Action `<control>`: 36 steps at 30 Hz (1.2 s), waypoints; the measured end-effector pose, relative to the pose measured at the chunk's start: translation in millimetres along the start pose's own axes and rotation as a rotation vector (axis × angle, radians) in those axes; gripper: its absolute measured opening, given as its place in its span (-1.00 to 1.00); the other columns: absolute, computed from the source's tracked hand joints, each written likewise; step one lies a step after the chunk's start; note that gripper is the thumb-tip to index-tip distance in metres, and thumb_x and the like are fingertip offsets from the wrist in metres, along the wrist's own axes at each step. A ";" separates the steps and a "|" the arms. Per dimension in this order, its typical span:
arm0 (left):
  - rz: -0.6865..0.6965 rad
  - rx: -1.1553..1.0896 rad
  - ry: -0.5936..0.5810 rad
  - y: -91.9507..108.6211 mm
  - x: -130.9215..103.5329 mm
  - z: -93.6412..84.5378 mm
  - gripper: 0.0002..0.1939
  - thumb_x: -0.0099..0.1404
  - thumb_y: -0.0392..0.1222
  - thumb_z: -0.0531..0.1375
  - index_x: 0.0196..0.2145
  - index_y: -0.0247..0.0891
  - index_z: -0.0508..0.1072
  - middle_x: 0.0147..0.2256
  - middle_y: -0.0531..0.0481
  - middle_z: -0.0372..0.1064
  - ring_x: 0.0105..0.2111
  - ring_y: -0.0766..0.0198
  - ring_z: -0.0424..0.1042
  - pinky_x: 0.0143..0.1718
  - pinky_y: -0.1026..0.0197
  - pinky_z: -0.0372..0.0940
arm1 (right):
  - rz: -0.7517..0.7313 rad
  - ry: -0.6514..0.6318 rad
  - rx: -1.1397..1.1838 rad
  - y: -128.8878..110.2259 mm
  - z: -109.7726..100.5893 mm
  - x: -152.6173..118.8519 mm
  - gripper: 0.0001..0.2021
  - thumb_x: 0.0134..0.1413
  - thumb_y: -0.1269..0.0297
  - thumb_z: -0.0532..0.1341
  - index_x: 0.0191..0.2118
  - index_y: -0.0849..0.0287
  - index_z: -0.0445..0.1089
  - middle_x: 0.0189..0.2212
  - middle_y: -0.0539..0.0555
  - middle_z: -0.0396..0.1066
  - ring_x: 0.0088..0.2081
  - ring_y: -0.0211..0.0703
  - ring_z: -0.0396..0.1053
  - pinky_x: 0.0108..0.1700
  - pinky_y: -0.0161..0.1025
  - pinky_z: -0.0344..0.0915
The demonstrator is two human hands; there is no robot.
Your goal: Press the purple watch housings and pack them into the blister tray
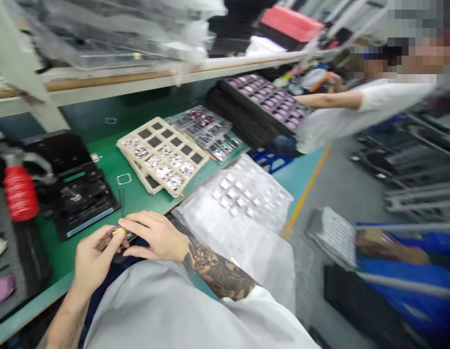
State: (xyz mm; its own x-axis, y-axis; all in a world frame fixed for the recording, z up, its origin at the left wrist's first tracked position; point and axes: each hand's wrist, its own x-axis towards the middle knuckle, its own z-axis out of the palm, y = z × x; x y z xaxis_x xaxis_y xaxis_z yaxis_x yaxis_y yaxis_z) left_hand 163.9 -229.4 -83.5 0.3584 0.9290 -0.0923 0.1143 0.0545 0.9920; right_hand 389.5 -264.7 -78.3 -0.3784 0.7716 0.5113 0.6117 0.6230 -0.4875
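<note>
Near the bench's front edge, my left hand (94, 254) pinches a small purple part with a yellow strip (118, 231). My right hand (157, 236) closes on the same part from the other side, with its fingertips on the part's right end. What lies under those fingertips is partly hidden. Two thin dark prongs, like tweezers (122, 199), point up just beyond the hands; I cannot tell whether they are held. A thin white rectangular frame (123, 179) lies on the green bench past them.
Beige compartment trays (162, 155) hold small pieces; clear trays (206, 128) sit behind. A black fixture (79, 189) and red-handled tool (21, 191) stand left. Bagged white trays (242, 194) lie right. A co-worker's arm (330, 100) reaches toward a dark tray of purple parts (270, 102).
</note>
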 end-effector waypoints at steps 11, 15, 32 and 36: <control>-0.026 0.155 0.530 4.3 1.9 1.1 -0.37 0.20 0.10 0.61 0.13 -0.24 0.69 0.01 -0.10 0.66 -0.02 0.01 0.65 0.45 -0.33 0.35 | 1.410 -0.024 -0.605 77.2 -169.0 -189.8 -0.70 0.46 0.36 0.21 0.19 0.30 0.51 -0.03 0.41 0.63 0.12 0.19 0.57 0.21 -0.01 0.43; -0.036 0.157 0.475 -2.0 3.7 7.2 -0.30 0.29 0.10 0.56 0.29 -0.19 0.61 -0.02 -0.04 0.66 -0.24 0.25 0.59 0.18 0.00 0.58 | 1.518 -0.046 -0.574 84.9 -165.8 -218.4 -0.68 0.38 0.26 0.33 0.17 0.22 0.50 -0.03 0.32 0.64 0.08 0.10 0.57 0.14 -0.16 0.39; -0.082 -0.194 0.026 9.4 -24.3 20.4 -0.58 0.43 0.00 0.46 0.11 -0.27 0.63 -0.16 -0.17 0.70 -0.37 0.20 0.65 -0.38 0.23 0.50 | 0.729 0.511 0.280 22.3 -49.2 -60.0 -0.74 0.45 0.13 0.35 0.12 0.07 0.62 -0.20 0.06 0.71 -0.31 -0.13 0.67 -0.15 -0.15 0.64; -0.016 -0.189 -0.081 23.8 -27.9 13.0 -0.66 0.52 -0.01 0.38 0.11 -0.28 0.63 -0.20 -0.14 0.65 -0.38 0.25 0.62 -0.30 0.22 0.50 | 0.524 0.217 0.492 2.9 9.9 13.9 -0.78 0.45 0.13 0.36 0.05 0.03 0.71 -0.10 0.10 0.75 -0.16 -0.06 0.72 0.01 -0.13 0.67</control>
State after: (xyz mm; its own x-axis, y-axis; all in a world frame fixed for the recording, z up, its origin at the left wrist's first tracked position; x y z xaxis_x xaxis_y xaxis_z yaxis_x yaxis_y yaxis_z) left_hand 168.7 -258.8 -58.5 0.4319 0.8955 -0.1076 -0.0524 0.1440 0.9882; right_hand 379.1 -250.9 -79.6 0.0536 0.9721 0.2284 0.2739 0.2056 -0.9395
